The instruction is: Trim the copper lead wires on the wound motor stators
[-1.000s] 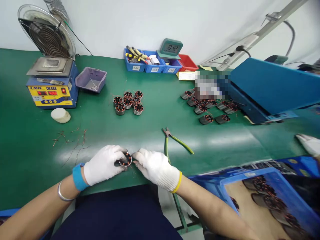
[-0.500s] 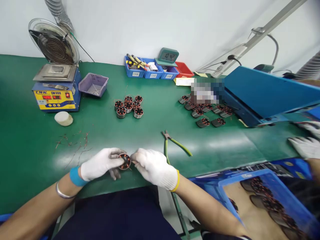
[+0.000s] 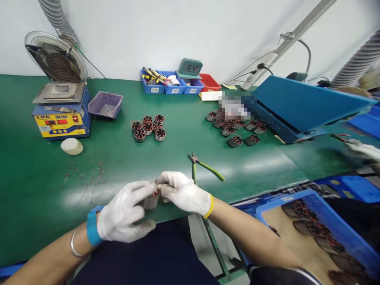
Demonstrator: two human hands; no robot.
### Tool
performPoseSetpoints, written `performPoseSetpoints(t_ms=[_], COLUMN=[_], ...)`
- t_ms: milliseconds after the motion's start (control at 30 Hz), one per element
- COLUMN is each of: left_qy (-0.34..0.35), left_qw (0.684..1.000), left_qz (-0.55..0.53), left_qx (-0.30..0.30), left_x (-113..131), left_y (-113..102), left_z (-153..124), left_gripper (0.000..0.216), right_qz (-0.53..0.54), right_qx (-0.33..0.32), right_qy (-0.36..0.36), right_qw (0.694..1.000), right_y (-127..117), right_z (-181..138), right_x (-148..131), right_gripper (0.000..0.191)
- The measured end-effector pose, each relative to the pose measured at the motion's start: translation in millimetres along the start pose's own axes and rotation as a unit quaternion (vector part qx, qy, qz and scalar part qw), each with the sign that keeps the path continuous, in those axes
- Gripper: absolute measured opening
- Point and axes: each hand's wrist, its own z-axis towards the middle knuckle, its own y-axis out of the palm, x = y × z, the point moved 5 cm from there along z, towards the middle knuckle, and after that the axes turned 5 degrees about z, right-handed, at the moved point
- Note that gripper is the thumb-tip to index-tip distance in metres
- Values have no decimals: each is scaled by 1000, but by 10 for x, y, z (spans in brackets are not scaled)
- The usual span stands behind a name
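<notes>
Over green bench [image 3: 178, 158], stator [image 3: 151, 200] sits pinched between fingers [image 3: 140, 190].

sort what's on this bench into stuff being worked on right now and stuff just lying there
In hand:
left hand
right hand
wound coil part, pinched between them

Lying about:
green-handled pliers
cluster of coil parts
solder pot
purple tray
white puck
wire scraps
clock
blue bins
</notes>
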Motion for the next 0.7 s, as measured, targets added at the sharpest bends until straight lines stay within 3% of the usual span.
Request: performPoseSetpoints(t_ms=[67,133,167,267,300,333,467,533,600,700], left_qy=[-70,-229,-306,-443,-466,-473,-402,-393,-402,-389], left_qw=[991,942,906,784,750,734,759,758,762,806], left_qz=[-89,-207,-271,-428,-459,-480,-495,-487,-485,-447], left_qx=[77,134,111,-82,-102,-86,132,184,151,-22], left_x=[-121,-341,-429,-461,-446,-440,-484,-513,-514,-426], left_y=[-54,-50,13,260,286,276,89,52,74,134], left_z=[-25,-50,-56,-65,-73,-67,-21,-27,-5,67], left_gripper=[22,24,35,56,54,52,27,23,22,30], right_qz=[46,-14,-62,-171,-198,-223,-291,-323,-379,-461], right_qx=[-30,-1,23,65,70,76,113,108,84,37], right_qy=[4,-21,-38,-67,-64,-56,-30,-46,-85,-141], right_qw=[999,1000,997,981,976,970,950,939,917,875], right_y=[19,-16,-40,-82,-89,-99,-141,-119,-64,28], right_z=[-3,-20,-31,-52,-51,-47,-30,-24,-28,-63], right_x=[-26,-92,-132,-223,-231,-233,-251,-315,-421,-556], right_gripper=[17,15,14,18,19,20,20,20,21,20])
